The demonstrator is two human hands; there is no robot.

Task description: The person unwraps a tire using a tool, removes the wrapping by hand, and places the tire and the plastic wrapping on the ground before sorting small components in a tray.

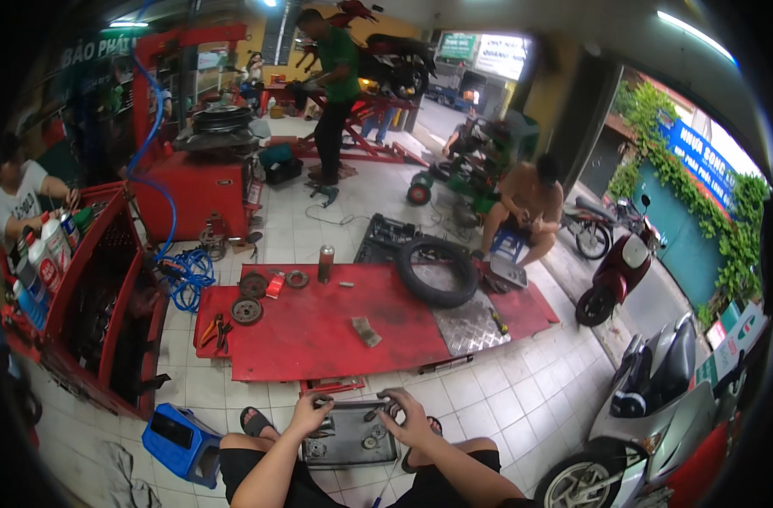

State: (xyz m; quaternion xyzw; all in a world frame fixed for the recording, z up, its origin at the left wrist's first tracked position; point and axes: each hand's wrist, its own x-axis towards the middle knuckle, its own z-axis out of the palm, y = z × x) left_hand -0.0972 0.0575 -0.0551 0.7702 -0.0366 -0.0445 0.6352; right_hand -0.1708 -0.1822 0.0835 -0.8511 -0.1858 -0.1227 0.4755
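Observation:
A shallow dark metal tray (344, 462) with small metal parts in it sits between my knees. My left hand (310, 415) is at the tray's left far corner, its fingers closed around something dark that I cannot make out. Over the right side of the tray, my right hand (407, 416) has its fingers curled in a pinch by a small dark part (372, 415). A round metal part (370, 443) lies in the tray below that hand. Just beyond my hands stands a low red lift table (319, 339).
On the lift table lie a black tyre (437, 272), a spray can (325, 263), a folded rag (366, 331), round metal parts (247, 311) and pliers (210, 332). A blue stool (183, 444) and red tool cart (107, 296) stand left; a scooter (649, 406) is right. Other people work farther off.

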